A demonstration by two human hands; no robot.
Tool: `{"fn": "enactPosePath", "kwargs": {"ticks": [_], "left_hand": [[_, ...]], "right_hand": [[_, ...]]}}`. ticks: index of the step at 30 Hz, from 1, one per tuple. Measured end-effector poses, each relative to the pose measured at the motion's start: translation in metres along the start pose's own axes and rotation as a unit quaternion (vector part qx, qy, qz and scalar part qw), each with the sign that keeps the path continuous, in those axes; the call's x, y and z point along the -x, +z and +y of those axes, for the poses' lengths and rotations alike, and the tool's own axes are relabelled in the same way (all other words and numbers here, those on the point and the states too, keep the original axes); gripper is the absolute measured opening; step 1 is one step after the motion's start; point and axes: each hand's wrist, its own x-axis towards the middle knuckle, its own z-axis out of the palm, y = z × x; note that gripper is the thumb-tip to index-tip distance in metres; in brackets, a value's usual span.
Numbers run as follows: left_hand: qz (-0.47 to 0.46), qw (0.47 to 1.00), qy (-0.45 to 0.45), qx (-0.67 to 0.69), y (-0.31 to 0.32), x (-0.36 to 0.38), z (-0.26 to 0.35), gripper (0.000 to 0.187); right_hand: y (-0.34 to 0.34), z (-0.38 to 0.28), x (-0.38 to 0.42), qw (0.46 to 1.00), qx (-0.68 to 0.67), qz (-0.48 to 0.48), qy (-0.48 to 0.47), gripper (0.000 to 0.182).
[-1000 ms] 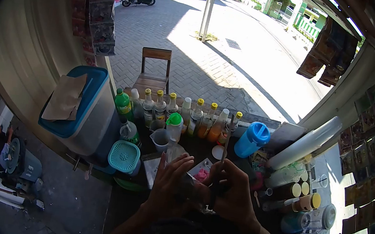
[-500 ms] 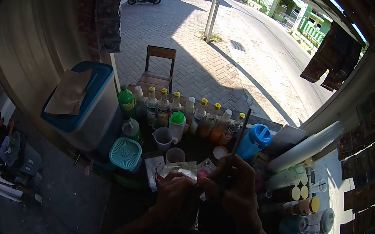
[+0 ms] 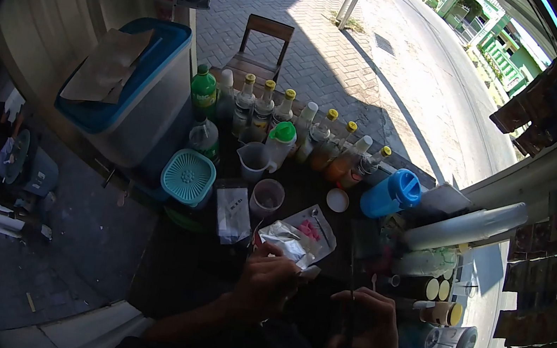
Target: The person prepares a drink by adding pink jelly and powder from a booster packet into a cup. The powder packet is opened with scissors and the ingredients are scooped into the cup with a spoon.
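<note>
My left hand [image 3: 264,282] is closed on the lower edge of a silver foil packet [image 3: 285,241], whose shiny face catches the light. To its right, my right hand [image 3: 366,318] grips a long, thin, dark tool [image 3: 353,263] that points upward; shadow hides what kind it is. The hands are apart. Just beyond the foil packet lies a clear bag [image 3: 323,224] with something pink [image 3: 309,229] on it. A clear plastic cup [image 3: 267,197] and a flat white packet [image 3: 234,212] are near my left hand.
Several yellow-capped bottles [image 3: 263,104] line the table's far edge. A measuring jug [image 3: 252,161], a teal basket [image 3: 188,175] and a large lidded container [image 3: 142,105] stand to the left. A blue tumbler [image 3: 390,193], a plastic roll [image 3: 467,225] and jars [image 3: 440,313] are at the right.
My right hand has moved away from my left, down and to the right, with the dark tool. The foil packet shows more fully. The camera view has tilted down and turned.
</note>
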Motion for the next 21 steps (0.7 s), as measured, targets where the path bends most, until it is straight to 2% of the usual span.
{"fn": "enactPosePath", "kwargs": {"ticks": [3,5,10,19,21], "left_hand": [[-0.022,1.0,-0.015,-0.009,0.002,0.007,-0.004,0.007],[-0.039,0.999,-0.005,0.003,-0.001,0.008,-0.002,0.006],[-0.062,0.998,0.002,0.021,0.0,0.004,0.005,0.005],[-0.097,0.995,0.016,0.017,0.004,0.003,0.009,0.008],[-0.101,0.995,0.01,0.017,0.003,0.002,0.009,0.008]], "right_hand": [[0.016,-0.009,0.012,0.997,0.019,-0.051,0.046,0.071],[0.021,-0.017,0.012,0.994,0.048,-0.066,0.067,0.07],[0.024,-0.019,0.009,0.994,0.102,0.008,0.029,0.074],[0.018,-0.018,0.012,0.977,0.212,0.037,0.01,0.083],[0.013,-0.018,0.007,0.978,0.205,0.036,0.006,0.081]]}}
